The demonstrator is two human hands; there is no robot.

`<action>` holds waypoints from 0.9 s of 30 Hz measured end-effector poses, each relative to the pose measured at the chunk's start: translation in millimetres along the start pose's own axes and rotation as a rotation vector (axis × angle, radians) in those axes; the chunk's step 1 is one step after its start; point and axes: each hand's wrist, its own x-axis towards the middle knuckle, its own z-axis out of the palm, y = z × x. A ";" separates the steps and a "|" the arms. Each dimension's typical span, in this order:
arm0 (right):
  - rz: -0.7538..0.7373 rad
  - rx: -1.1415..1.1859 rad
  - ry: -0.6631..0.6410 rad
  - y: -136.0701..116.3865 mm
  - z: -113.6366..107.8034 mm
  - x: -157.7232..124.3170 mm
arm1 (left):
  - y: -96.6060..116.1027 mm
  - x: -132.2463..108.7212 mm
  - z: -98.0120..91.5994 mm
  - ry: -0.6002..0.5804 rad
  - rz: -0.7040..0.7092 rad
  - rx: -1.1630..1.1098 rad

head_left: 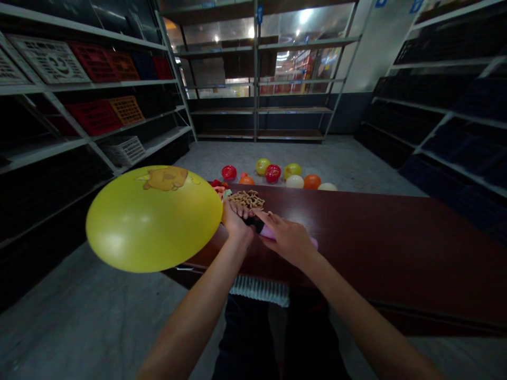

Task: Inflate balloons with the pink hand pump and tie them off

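Observation:
A large inflated yellow balloon (154, 227) with a brown bear print bulges out to the left of my left hand (237, 222). The fingers of that hand are closed around the balloon's neck, which they hide, beside the black end of a hand pump (268, 232). My right hand (292, 241) wraps round the pump's purple body, and its purple tip shows past the palm. Both hands are close together over the dark red table (376, 237). Just beyond them lies a heap of thin, curled tan pieces (247, 199).
Small red and pale items (222, 188) lie by the heap. Several balloons (273, 173) rest on the floor behind the table. A pale ribbed strip (260, 290) sits at the table's front edge, above my legs. Shelves with crates (97, 116) line the left; racks (255, 110) stand behind.

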 end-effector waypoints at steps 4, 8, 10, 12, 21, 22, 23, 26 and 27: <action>-0.010 -0.027 -0.051 -4.5 8.3 6.0 | -3.8 7.6 -7.9 -0.022 -0.050 0.069; 0.003 -0.041 -0.048 4.8 16.0 0.5 | 0.2 28.3 -15.9 -0.088 -0.160 0.192; 0.036 -0.058 -0.059 15.0 18.8 -6.8 | 7.7 42.6 -19.4 -0.089 -0.174 0.225; 0.101 -0.064 -0.082 28.1 20.7 -14.5 | 17.3 57.1 -22.7 -0.080 -0.199 0.269; 0.624 0.098 -0.217 85.0 18.0 5.4 | 24.0 87.9 -23.1 -0.174 -0.325 0.510; 0.629 0.115 -0.234 88.2 20.9 10.8 | 19.7 88.2 -21.6 -0.183 -0.337 0.531; 0.621 0.132 -0.245 90.5 24.7 15.6 | 14.9 88.3 -20.0 -0.193 -0.342 0.557; 0.587 0.180 -0.241 91.9 37.8 24.6 | -1.6 89.0 -16.9 -0.250 -0.317 0.704; 0.585 0.187 -0.234 90.6 40.8 25.6 | -7.5 89.9 -16.5 -0.276 -0.306 0.774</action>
